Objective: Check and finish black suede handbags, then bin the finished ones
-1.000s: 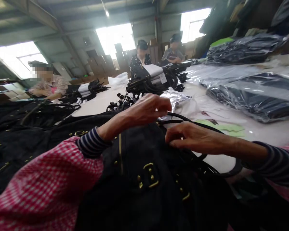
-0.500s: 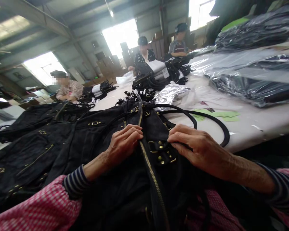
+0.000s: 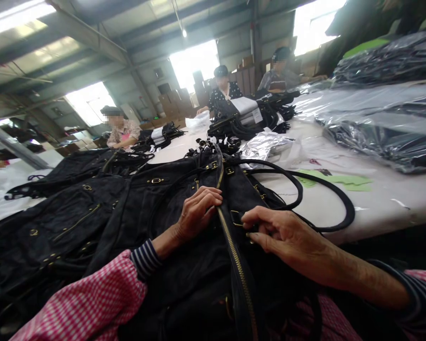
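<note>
A black handbag point(image 3: 184, 265) with gold hardware lies partly on my lap and partly on the white table point(image 3: 383, 203). A gold zipper point(image 3: 234, 251) runs down its top edge toward me. My left hand point(image 3: 197, 213) grips the bag's edge just left of the zipper, fingers curled. My right hand point(image 3: 284, 232) is closed on the bag's right side, thumb and fingers pinching near a gold buckle point(image 3: 236, 218). Two black handles point(image 3: 319, 189) loop out over the table on the right.
More black handbags point(image 3: 67, 203) are piled to the left. Plastic-wrapped dark bags point(image 3: 379, 132) lie at right, with green paper slips point(image 3: 333, 180) beside them. Three other people point(image 3: 122, 130) sit along the table's far side beside stacks of straps point(image 3: 241, 125).
My left hand came back from the far handles onto the bag's zipper edge. My right hand shifted down near the buckle. The view rose and the bag now lies flatter.
</note>
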`<act>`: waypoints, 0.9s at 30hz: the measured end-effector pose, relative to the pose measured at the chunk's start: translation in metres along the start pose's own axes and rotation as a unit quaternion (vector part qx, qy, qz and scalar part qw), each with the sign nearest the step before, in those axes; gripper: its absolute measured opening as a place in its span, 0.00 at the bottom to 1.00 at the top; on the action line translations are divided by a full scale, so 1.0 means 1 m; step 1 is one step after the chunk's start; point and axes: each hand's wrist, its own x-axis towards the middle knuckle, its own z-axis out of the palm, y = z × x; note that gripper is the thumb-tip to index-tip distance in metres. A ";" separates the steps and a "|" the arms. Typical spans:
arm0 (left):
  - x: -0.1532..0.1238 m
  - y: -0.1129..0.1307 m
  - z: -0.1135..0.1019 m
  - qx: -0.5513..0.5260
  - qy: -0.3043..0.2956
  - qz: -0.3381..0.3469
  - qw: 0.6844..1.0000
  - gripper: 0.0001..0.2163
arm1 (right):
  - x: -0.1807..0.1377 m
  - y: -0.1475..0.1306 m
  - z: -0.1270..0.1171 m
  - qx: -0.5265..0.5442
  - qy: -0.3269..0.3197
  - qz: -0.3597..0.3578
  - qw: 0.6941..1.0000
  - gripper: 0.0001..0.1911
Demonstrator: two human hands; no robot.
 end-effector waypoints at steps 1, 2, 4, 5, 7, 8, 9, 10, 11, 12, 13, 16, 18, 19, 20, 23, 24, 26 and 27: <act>-0.001 -0.001 0.000 -0.002 -0.002 0.000 1.000 0.03 | -0.002 0.000 -0.001 0.007 -0.004 0.002 1.000 0.10; -0.001 -0.001 0.000 -0.005 -0.004 0.000 1.000 0.03 | -0.005 -0.002 -0.001 0.020 -0.013 0.006 1.000 0.09; -0.002 -0.003 0.001 -0.012 -0.006 -0.001 1.000 0.02 | -0.014 -0.006 0.000 0.061 -0.048 0.029 0.997 0.08; -0.002 -0.004 0.001 -0.016 -0.007 -0.001 1.000 0.02 | -0.020 -0.009 0.001 0.087 -0.070 0.051 0.992 0.10; -0.002 -0.005 0.003 -0.020 -0.009 -0.002 1.000 0.02 | -0.035 -0.015 0.005 0.147 -0.126 0.104 0.976 0.14; -0.002 -0.005 0.003 -0.021 -0.011 -0.002 1.000 0.02 | -0.043 -0.019 0.008 0.176 -0.149 0.124 0.965 0.16; -0.002 -0.005 0.004 -0.021 -0.014 -0.002 1.000 0.02 | -0.050 -0.022 0.011 0.200 -0.168 0.138 0.955 0.17; -0.002 -0.005 0.005 -0.020 -0.016 -0.003 1.000 0.02 | -0.057 -0.024 0.013 0.218 -0.184 0.144 0.948 0.18; -0.002 -0.004 0.005 -0.017 -0.018 -0.003 1.000 0.02 | -0.061 -0.026 0.014 0.228 -0.193 0.145 0.943 0.18; -0.001 -0.004 0.005 -0.014 -0.018 -0.002 1.000 0.02 | -0.063 -0.027 0.014 0.226 -0.193 0.143 0.944 0.18; -0.001 -0.003 0.004 -0.012 -0.018 0.000 1.000 0.02 | -0.062 -0.027 0.012 0.211 -0.181 0.136 0.951 0.16; 0.002 0.000 0.002 -0.006 -0.022 0.007 1.000 0.03 | -0.031 -0.020 -0.004 0.098 -0.077 0.076 0.989 0.14; 0.004 0.001 0.001 -0.004 -0.033 0.006 0.999 0.04 | 0.010 -0.012 -0.021 -0.011 0.028 -0.007 1.000 0.11; 0.004 0.002 0.000 -0.005 -0.040 0.005 0.999 0.04 | 0.036 -0.006 -0.030 -0.067 0.071 -0.048 0.994 0.09; 0.005 0.003 0.000 -0.006 -0.045 0.006 0.999 0.04 | 0.062 -0.001 -0.037 -0.124 0.106 -0.080 0.983 0.07; 0.006 0.004 -0.001 -0.008 -0.050 0.012 0.999 0.05 | 0.139 0.018 -0.049 -0.262 0.174 -0.098 0.944 0.11; 0.007 0.003 -0.002 -0.008 -0.051 0.016 0.999 0.05 | 0.160 0.024 -0.049 -0.295 0.169 -0.089 0.936 0.12; 0.009 0.002 -0.004 -0.005 -0.065 0.026 0.998 0.05 | 0.190 0.036 -0.046 -0.329 0.149 -0.077 0.929 0.12; 0.010 0.000 -0.006 0.000 -0.078 0.032 0.996 0.06 | 0.200 0.041 -0.044 -0.335 0.142 -0.076 0.928 0.11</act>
